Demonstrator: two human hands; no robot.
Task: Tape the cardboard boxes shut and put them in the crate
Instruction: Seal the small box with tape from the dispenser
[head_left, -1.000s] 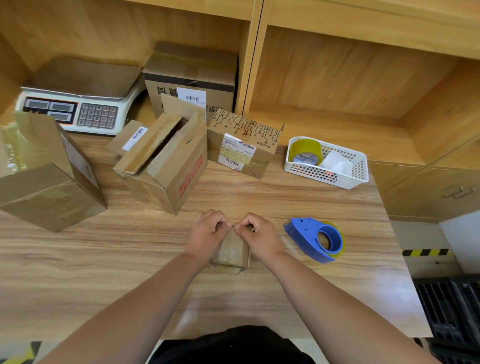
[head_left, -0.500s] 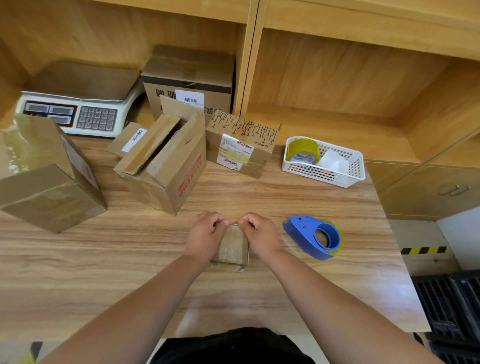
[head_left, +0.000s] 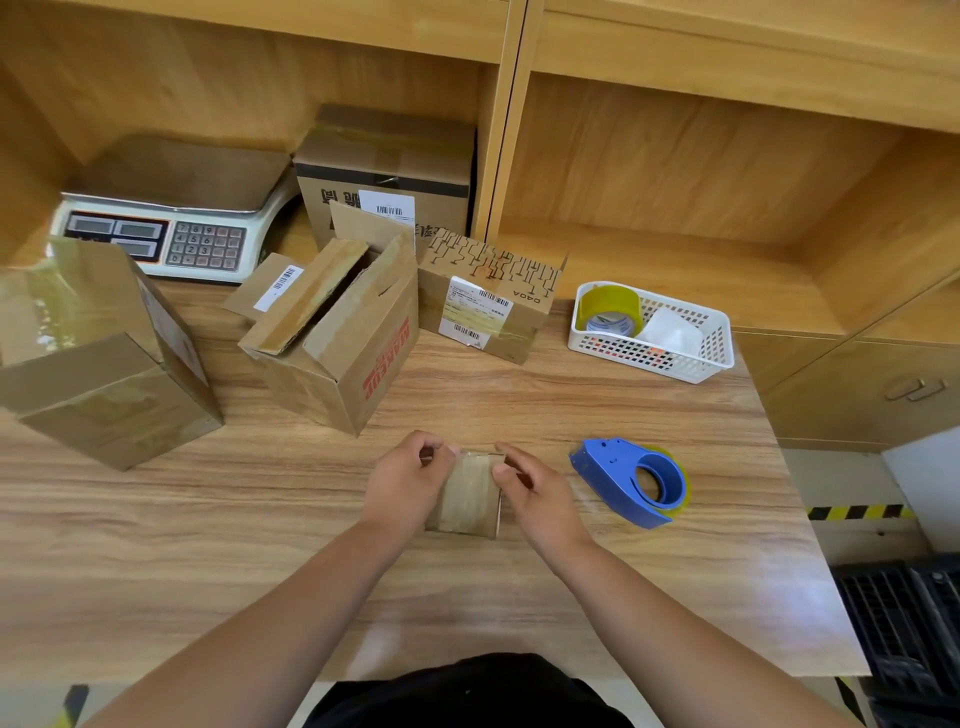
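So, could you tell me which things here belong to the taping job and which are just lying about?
Job: small box, blue tape dispenser, open box, black crate.
Lying about: weighing scale, white basket.

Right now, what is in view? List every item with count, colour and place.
small box: 1, brown, taped, near middle of table, between the hands
open box: 1, brown with red print, behind the small box
large box: 1, brown, taped, far left
patterned box: 1, brown, right of the open box
back box: 1, brown, in the shelf recess
scale: 1, white, back left
basket: 1, white, back right
tape roll: 1, yellowish, in the basket
tape dispenser: 1, blue, right of the small box
crate: 1, black, lower right, below table level
table: 1, wood grain
left hand: grips the small box's left side
right hand: pinches its right top edge
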